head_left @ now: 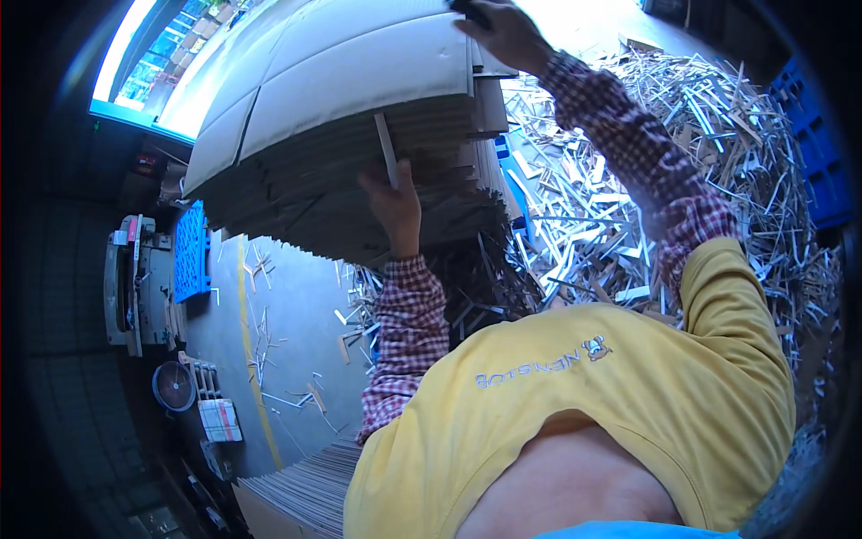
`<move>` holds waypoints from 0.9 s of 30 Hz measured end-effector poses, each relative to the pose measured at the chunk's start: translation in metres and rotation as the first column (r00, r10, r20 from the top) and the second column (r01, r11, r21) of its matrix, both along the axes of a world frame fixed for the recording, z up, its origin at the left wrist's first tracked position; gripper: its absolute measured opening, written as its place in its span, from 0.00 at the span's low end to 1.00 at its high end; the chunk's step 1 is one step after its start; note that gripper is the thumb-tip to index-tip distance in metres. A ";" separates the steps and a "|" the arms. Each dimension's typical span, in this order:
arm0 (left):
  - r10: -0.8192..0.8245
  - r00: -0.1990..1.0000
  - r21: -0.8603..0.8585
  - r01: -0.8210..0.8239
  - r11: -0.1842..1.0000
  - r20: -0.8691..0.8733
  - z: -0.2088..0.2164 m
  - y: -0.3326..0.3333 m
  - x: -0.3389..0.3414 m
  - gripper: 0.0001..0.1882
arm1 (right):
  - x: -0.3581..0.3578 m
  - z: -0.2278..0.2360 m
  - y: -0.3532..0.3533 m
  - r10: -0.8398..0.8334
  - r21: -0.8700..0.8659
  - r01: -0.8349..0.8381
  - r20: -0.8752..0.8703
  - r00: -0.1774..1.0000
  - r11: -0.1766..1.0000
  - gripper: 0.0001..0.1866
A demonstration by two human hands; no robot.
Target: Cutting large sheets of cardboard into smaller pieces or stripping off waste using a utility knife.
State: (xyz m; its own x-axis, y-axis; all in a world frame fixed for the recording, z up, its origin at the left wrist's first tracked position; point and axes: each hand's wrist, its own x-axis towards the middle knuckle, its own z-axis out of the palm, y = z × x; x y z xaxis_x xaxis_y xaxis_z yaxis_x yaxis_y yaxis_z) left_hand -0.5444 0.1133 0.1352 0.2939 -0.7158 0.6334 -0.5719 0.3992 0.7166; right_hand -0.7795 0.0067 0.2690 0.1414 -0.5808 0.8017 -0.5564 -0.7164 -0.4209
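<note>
A tall stack of flat cardboard sheets (359, 63), pale on top and creased, stands in front of me. My left hand (392, 211) is at its near side, thumb and fingers closed on a narrow pale cardboard strip (386, 148) that sticks up against the sheet edges. Its fingertips lie in shadow. My right hand (514, 38) reaches to the far right of the stack's top, closed around a small black object (470, 12) at the picture's upper edge. What kind of object it is cannot be made out.
A large heap of cardboard offcuts (664, 171) covers the right side. Blue plastic pallets (190, 251) stand at left and far right. More stacked cardboard (301, 490) lies near my left side. A round fan (173, 386) and a white box (220, 420) stand at left; scraps litter the floor.
</note>
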 end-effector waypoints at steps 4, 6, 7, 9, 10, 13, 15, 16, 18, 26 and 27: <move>-0.190 0.981 0.148 0.191 0.970 -0.026 -0.021 0.031 -0.042 0.06 | 0.016 -0.016 -0.020 -0.009 -0.018 0.006 -0.173 0.985 1.000 0.14; -0.315 0.943 0.210 0.288 0.934 0.105 -0.064 0.076 -0.068 0.05 | 0.012 -0.008 -0.025 0.045 0.103 -0.025 -0.189 0.981 0.994 0.14; -0.426 0.877 0.278 0.362 0.890 0.223 -0.087 0.098 -0.073 0.05 | 0.011 -0.003 -0.023 0.086 0.228 -0.040 -0.194 0.977 0.973 0.14; -0.732 0.641 0.492 0.572 0.656 0.230 -0.132 0.133 -0.078 0.05 | 0.012 -0.001 -0.024 0.044 0.100 -0.028 -0.162 0.986 0.995 0.15; -0.863 0.498 0.672 0.611 0.418 0.084 -0.148 0.151 -0.077 0.08 | 0.009 0.000 -0.021 0.112 0.310 -0.085 -0.070 0.991 0.947 0.16; -0.882 0.459 0.801 0.487 0.348 0.104 -0.166 0.166 -0.059 0.18 | -0.014 -0.028 -0.012 0.058 0.472 0.024 -0.159 0.986 0.881 0.21; -0.685 0.701 0.735 0.358 0.576 0.195 -0.154 0.152 -0.031 0.28 | -0.007 -0.038 0.053 0.396 0.389 -0.401 0.098 0.913 0.829 0.19; -0.574 0.818 0.539 0.496 0.680 -0.029 -0.137 0.133 -0.013 0.25 | 0.001 -0.023 0.099 0.468 0.543 -0.570 0.328 0.820 0.617 0.17; -0.245 0.959 0.415 0.167 0.894 0.142 -0.078 0.100 0.000 0.19 | -0.004 -0.054 0.126 0.439 0.552 -0.713 0.562 0.701 0.432 0.18; 0.016 0.987 0.256 0.026 0.966 -0.161 -0.078 0.116 0.049 0.15 | 0.090 -0.094 0.109 0.288 0.826 -0.538 0.480 0.828 0.170 0.18; 0.020 0.984 0.249 0.025 0.968 -0.176 -0.090 0.124 0.046 0.15 | 0.092 -0.095 0.102 0.197 0.827 -0.550 0.524 0.829 0.117 0.18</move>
